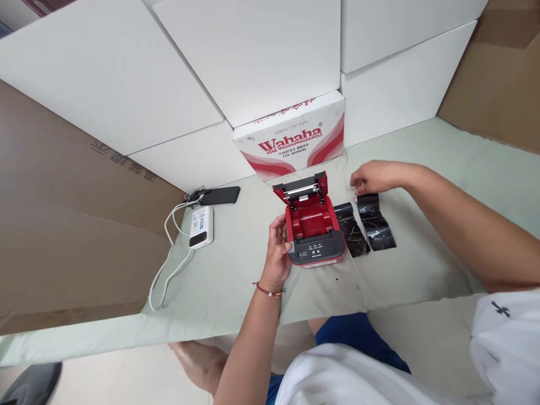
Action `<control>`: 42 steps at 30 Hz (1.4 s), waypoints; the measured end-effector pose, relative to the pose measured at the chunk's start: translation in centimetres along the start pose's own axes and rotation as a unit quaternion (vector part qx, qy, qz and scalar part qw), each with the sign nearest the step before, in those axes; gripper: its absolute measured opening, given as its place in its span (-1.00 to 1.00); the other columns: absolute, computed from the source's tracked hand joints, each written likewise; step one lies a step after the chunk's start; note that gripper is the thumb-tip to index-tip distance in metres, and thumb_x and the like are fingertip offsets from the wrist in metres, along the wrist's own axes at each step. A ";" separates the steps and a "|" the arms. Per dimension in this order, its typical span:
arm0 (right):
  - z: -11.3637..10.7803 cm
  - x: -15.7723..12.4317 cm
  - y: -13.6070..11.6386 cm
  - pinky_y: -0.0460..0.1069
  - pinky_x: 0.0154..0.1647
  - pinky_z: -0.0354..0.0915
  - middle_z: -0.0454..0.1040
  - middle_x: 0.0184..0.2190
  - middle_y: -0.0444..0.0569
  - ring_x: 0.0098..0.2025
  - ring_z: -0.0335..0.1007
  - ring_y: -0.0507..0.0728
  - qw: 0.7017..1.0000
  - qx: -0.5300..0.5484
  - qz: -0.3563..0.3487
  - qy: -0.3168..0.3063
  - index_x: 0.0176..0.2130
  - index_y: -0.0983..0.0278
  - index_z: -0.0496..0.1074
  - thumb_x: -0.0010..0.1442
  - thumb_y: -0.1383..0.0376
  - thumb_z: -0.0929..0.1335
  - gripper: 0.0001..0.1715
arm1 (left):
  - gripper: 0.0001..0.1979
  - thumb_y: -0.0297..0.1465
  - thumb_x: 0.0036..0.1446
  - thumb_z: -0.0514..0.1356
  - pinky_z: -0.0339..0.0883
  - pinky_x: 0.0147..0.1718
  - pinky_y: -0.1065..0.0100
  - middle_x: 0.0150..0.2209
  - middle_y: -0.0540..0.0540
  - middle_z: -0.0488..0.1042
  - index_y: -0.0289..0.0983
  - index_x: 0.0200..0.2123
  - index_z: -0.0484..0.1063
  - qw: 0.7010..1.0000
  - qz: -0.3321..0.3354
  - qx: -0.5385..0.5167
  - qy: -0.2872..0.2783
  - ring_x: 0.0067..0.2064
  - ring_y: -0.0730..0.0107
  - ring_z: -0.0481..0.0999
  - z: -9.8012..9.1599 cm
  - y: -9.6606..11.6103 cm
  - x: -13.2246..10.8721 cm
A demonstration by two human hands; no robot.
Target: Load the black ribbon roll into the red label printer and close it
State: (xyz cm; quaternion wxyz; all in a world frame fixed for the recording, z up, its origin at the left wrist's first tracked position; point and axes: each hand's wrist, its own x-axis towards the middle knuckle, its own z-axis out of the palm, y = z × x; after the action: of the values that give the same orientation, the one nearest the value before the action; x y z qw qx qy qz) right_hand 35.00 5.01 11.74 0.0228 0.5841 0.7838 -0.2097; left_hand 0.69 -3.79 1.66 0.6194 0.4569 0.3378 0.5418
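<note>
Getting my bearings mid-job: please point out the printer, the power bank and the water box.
Printer point(313, 223), head view: its red inner tray.
Power bank point(201, 226), head view: its upper face.
Water box point(292, 140), head view: its printed front.

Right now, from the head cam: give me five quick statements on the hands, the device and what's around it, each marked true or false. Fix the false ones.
1. The lid of the red-and-black device is raised. True.
2. The right hand is inside the device. False: it is outside, at the far end of the black film; whether it grips it can't be told.
3. The left hand holds the device at its left side. True.
4. The white power bank lies to the right of the device. False: it lies to the left.
5. The Wahaha box stands beyond the device. True.
</note>
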 end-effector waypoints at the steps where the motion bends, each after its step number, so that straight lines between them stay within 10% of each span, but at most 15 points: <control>1: 0.8 -0.6 0.8 0.08 -0.10 0.40 0.71 -0.06 0.15 -0.08 0.62 0.31 1.000 0.004 0.000 -0.025 0.04 0.31 0.67 0.18 0.22 0.47 -0.55 | -0.28 -0.14 -0.06 0.47 0.25 0.36 0.08 0.32 -0.10 0.40 -0.04 0.21 0.47 1.000 0.000 0.000 0.000 0.40 0.00 0.31 0.0 0.0 0.0; 8: 6.7 -5.2 2.3 0.17 0.28 0.32 0.60 0.13 0.18 0.23 0.46 0.35 0.994 0.068 -0.023 0.083 0.25 0.29 0.54 0.32 0.24 0.30 -0.43 | -0.26 -0.12 -0.06 0.50 0.14 0.43 0.04 0.34 -0.09 0.38 -0.04 0.22 0.45 1.000 -0.003 -0.008 -0.017 0.44 0.00 0.25 -0.1 0.0 0.1; 16: -1.0 -10.1 -5.7 0.05 -0.19 0.42 0.68 0.03 -0.02 -0.15 0.58 0.22 0.977 0.195 -0.081 -0.003 0.24 0.08 0.57 0.30 -0.01 0.40 -0.41 | -0.26 -0.11 -0.04 0.50 0.16 0.42 0.04 0.36 -0.11 0.37 -0.05 0.23 0.44 1.000 -0.004 0.001 -0.017 0.45 -0.03 0.24 -0.1 0.2 0.1; 24: 1.1 -3.8 -14.3 0.04 -0.10 0.35 0.69 0.04 0.02 0.00 0.61 0.26 0.993 0.044 -0.103 0.025 0.23 0.14 0.56 0.33 0.29 0.34 -0.49 | -0.24 -0.10 -0.04 0.50 0.19 0.40 0.01 0.34 -0.14 0.39 -0.06 0.24 0.44 1.000 -0.003 0.007 -0.016 0.42 -0.06 0.30 -0.2 0.2 0.0; 32: 1.9 -1.3 -15.2 0.04 -0.23 0.28 0.69 -0.13 0.15 -0.11 0.61 0.29 0.986 -0.083 -0.139 -0.041 -0.09 0.27 0.66 0.34 0.34 0.31 -0.68 | -0.25 -0.11 -0.04 0.50 0.16 0.43 0.04 0.35 -0.10 0.36 -0.03 0.23 0.44 1.000 -0.007 0.012 -0.016 0.44 -0.04 0.27 -0.5 0.2 0.0; 42: 1.2 -1.8 -13.6 -0.07 -0.15 0.29 0.71 -0.08 -0.07 -0.11 0.56 0.10 0.977 0.138 -0.161 -0.027 -0.04 0.20 0.67 0.33 0.42 0.34 -0.65 | -0.24 -0.08 -0.04 0.51 0.20 0.42 0.01 0.32 -0.12 0.40 -0.04 0.23 0.44 1.000 -0.008 0.018 -0.018 0.42 -0.06 0.31 -0.1 0.7 0.0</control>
State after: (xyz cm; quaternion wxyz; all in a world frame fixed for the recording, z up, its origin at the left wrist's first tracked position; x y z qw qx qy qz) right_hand 22.72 -0.14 15.20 -0.0709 0.4418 0.8303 -0.3322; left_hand 0.35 -3.78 2.24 0.6214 0.4746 0.3397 0.5227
